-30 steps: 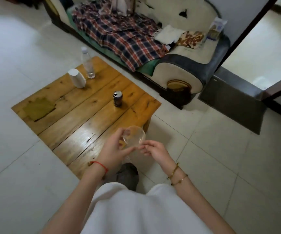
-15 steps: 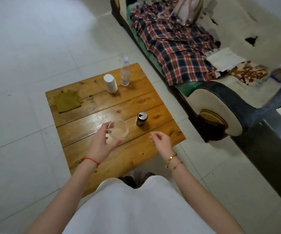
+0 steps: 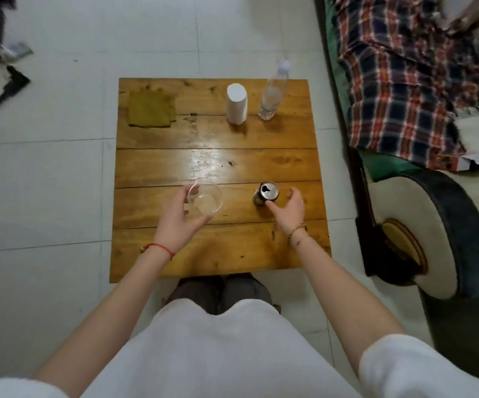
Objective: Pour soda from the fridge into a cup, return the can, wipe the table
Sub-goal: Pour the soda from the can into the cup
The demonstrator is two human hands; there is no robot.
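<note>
A square wooden table (image 3: 218, 165) made of shiny brown planks stands on a pale tiled floor (image 3: 45, 168). Near its far left corner lies a flat, rough, olive-green cloth (image 3: 151, 108). Next, by the far edge, stands a tall white roll (image 3: 236, 103), smooth and round. Just beside it, toward the far right corner, stands a clear plastic bottle (image 3: 272, 93) with a pale cap.

Closer to the near edge, the left hand (image 3: 177, 219) wraps its fingers around a clear, round plastic cup (image 3: 205, 200). The cup looks see-through and thin. I cannot tell if it sits on the wood or is held just above it. A red string is tied on that wrist.

To the right, a dark soda can (image 3: 266, 194) stands upright on the table, with its shiny silver top open. The right hand (image 3: 289, 209) is spread open and curved just beside the can, the thumb tip almost at its side, gripping nothing. That wrist wears thin gold bracelets.

Past the right edge sits a sofa (image 3: 433, 225) with a soft checked blanket (image 3: 405, 81) on it.
</note>
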